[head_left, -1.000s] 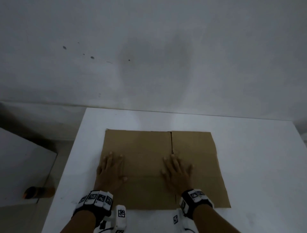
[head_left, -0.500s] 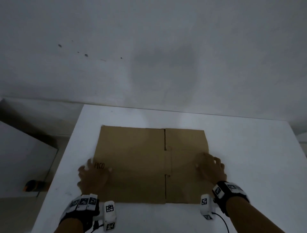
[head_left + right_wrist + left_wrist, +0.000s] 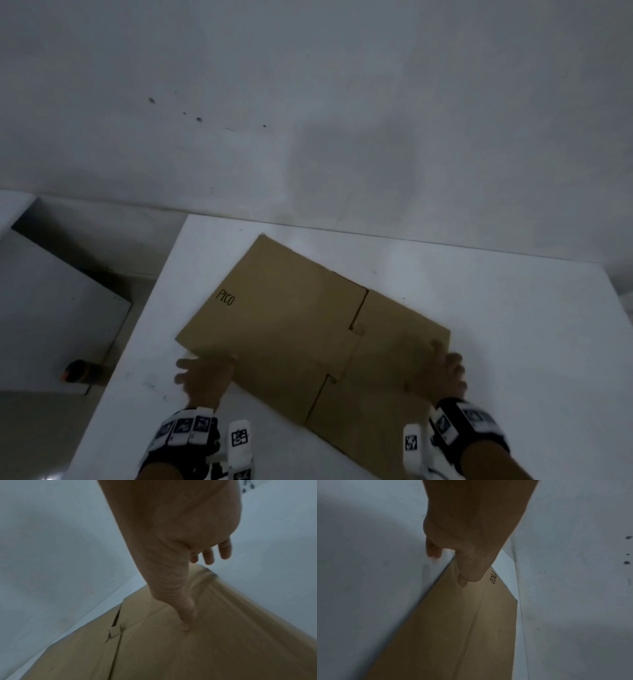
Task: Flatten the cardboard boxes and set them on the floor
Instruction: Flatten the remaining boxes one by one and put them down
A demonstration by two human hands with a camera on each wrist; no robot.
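A flattened brown cardboard box [image 3: 291,325] marked "PICO" lies askew on the white table [image 3: 496,308], its left end swung away from me. My left hand [image 3: 205,375] holds its near-left edge. In the left wrist view the thumb [image 3: 471,573] lies on top of the cardboard [image 3: 453,628] and a fingertip shows past the edge. My right hand [image 3: 442,373] grips the right edge. In the right wrist view its thumb [image 3: 187,615] presses on the cardboard [image 3: 205,649] while the fingers [image 3: 224,550] reach beyond the rim.
A white wall [image 3: 308,102] rises just behind the table. Left of the table stands a lower white surface [image 3: 51,308], with a dark gap behind it. A dark and orange object [image 3: 77,370] lies low down between that surface and the table.
Both hands left the middle of the cardboard, where they pressed flat, and went out to its left and right edges. The cardboard has since turned clockwise, and the view has shifted.
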